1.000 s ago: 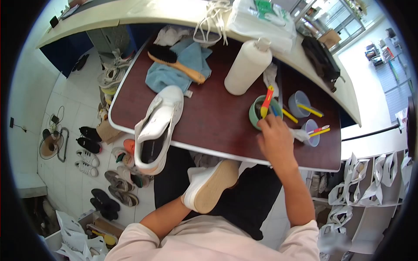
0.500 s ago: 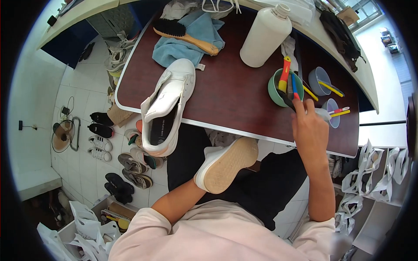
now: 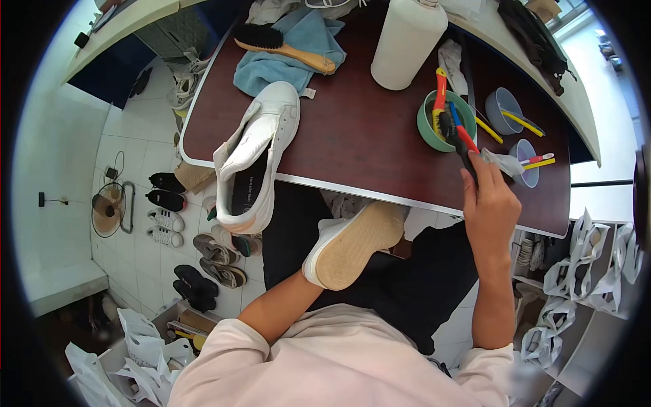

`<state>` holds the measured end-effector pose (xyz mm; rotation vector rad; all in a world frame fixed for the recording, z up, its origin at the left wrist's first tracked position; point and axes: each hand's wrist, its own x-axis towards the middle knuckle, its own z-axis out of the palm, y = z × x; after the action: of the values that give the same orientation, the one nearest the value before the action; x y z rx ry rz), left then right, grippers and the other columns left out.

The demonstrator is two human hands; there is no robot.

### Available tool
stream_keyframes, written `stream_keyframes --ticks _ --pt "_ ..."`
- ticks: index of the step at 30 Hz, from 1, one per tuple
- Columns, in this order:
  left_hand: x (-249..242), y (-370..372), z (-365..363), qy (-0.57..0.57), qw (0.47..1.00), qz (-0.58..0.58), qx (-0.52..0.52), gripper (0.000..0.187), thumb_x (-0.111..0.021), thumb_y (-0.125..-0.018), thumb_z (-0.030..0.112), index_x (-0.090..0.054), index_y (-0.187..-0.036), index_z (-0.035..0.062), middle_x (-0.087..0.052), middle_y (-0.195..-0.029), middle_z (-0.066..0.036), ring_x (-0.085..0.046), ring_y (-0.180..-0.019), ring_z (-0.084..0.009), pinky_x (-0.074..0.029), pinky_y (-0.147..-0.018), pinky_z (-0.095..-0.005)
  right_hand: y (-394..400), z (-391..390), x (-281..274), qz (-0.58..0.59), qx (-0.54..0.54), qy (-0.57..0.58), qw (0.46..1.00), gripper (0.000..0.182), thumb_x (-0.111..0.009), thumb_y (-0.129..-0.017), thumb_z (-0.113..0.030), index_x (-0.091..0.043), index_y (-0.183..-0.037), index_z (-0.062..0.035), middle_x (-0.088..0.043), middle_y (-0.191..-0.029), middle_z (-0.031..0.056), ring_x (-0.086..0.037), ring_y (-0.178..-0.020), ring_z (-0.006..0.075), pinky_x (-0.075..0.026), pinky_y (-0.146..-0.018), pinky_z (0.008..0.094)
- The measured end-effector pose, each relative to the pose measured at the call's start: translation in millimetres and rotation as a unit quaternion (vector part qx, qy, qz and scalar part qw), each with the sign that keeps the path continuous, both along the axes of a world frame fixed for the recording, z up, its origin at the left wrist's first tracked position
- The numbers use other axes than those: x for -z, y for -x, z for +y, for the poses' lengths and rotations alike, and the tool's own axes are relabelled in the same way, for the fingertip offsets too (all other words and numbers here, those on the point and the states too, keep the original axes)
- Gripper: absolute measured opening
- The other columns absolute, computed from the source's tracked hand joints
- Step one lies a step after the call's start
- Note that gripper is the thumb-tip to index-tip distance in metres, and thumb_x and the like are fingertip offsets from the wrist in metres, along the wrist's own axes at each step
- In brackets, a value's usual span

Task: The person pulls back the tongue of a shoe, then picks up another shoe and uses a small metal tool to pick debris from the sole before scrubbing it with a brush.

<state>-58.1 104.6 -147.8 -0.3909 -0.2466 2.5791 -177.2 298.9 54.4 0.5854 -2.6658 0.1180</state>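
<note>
A white shoe (image 3: 356,244) with a tan sole is over my lap, sole turned up. My left hand is inside it, its fingers hidden by the shoe. My right hand (image 3: 489,197) is closed around the dark handle of a black brush (image 3: 447,127), its bristled head over the green bowl (image 3: 427,136). In that bowl stand a red-and-yellow handled brush (image 3: 441,85) and a blue-and-red handled tool (image 3: 454,114). Close by my right fingers lies a whitish cloth (image 3: 500,163). A second white shoe (image 3: 261,152) rests on the table's near left edge.
On the brown table (image 3: 339,129) are a large white bottle (image 3: 409,47), a blue cloth (image 3: 271,74) with a wooden brush (image 3: 305,55) on it, and two small bowls (image 3: 503,102) with brushes at the right. Several shoes (image 3: 166,200) stand on the floor at left.
The black brush's bristled head, earlier down in the green bowl, has come up into sight at its rim. My left hand keeps the shoe sole up. The whole view has shifted slightly.
</note>
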Motion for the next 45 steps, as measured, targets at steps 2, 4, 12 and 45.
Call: stream_keyframes --ticks 2,4,12,45 --pt "0 0 1 0.016 1.0 0.007 -0.006 0.052 -0.045 -0.107 0.023 -0.03 -0.152 -0.0006 -0.044 -0.148 -0.023 -0.055 -0.131 -0.0285 -0.051 -0.107 -0.037 2 1 8 0.004 -0.001 0.028 1.0 0.026 -0.068 -0.093 -0.017 -0.066 -0.117 -0.0095 -0.061 -0.084 0.008 -0.061 -0.063 0.0285 -0.047 -0.054 0.0379" --pt "3 2 2 0.021 1.0 0.009 -0.007 0.05 -0.046 -0.107 0.022 -0.033 -0.149 -0.0009 -0.047 -0.144 -0.022 -0.057 -0.127 -0.0279 -0.053 -0.104 -0.036 3 2 15 0.01 0.004 0.056 0.998 0.026 -0.068 -0.093 -0.016 -0.067 -0.117 -0.0098 -0.061 -0.084 0.0081 -0.061 -0.061 0.0287 -0.047 -0.054 0.0377" --pt "5 -1 2 0.085 0.996 0.017 -0.03 0.041 -0.048 -0.106 0.019 -0.043 -0.141 -0.0023 -0.058 -0.129 -0.019 -0.065 -0.111 -0.0253 -0.058 -0.092 -0.0323 -24 13 22 -0.027 -0.028 0.247 0.968 0.027 -0.068 -0.093 -0.012 -0.067 -0.119 -0.0048 -0.067 -0.091 0.0115 -0.065 -0.071 0.0287 -0.05 -0.062 0.0345" --pt "-91 -88 3 0.63 0.759 0.121 0.113 0.037 -0.053 -0.104 0.016 -0.051 -0.14 0.0049 -0.063 -0.121 -0.01 -0.067 -0.102 -0.0165 -0.058 -0.084 -0.028 -93 -16 110 -0.256 -0.146 0.374 0.879 0.024 -0.077 -0.071 -0.023 -0.06 -0.06 -0.0104 -0.054 -0.066 -0.0001 -0.052 -0.078 0.0208 -0.032 -0.087 0.0422"
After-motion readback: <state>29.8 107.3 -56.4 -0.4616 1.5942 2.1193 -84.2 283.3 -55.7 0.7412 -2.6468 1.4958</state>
